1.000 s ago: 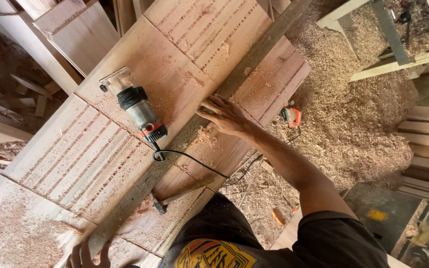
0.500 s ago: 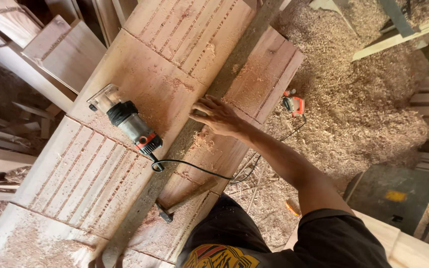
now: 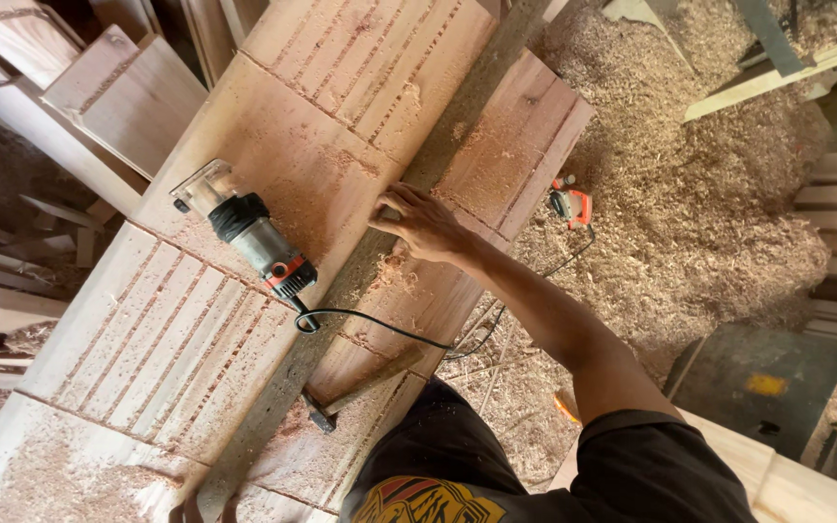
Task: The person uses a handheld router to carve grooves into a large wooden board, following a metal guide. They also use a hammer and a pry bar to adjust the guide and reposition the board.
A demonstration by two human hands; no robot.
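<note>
From my feed, the right hand reaches out on a nearly straight arm that runs in from the black sleeve at about five o'clock. Its palm faces down and its fingers are spread and unclenched, tips pressing on a long grey straightedge strip that runs diagonally across the boards from seven o'clock up to one o'clock. It grips nothing; it only bears down flat.

At the very bottom edge, near seven o'clock, a few fingertips of the left hand show, resting on the lower end of the same strip. I cannot tell whether that hand is closed or loose.

At nine o'clock from the right hand, just beside the strip, a trim router lies on its side on the wide wooden panel. It has a clear squarish base, a black and grey cylindrical body and an orange cap. Its black cord curls from the cap over the strip toward the person's body.

The panel is pale raw timber, cut with rows of narrow parallel grooves and dusted with fine shavings. A hammer with a wooden handle lies on the board at six o'clock from the hand. Thick, fluffy sawdust covers the floor at three o'clock, where a small orange tool lies.
</note>
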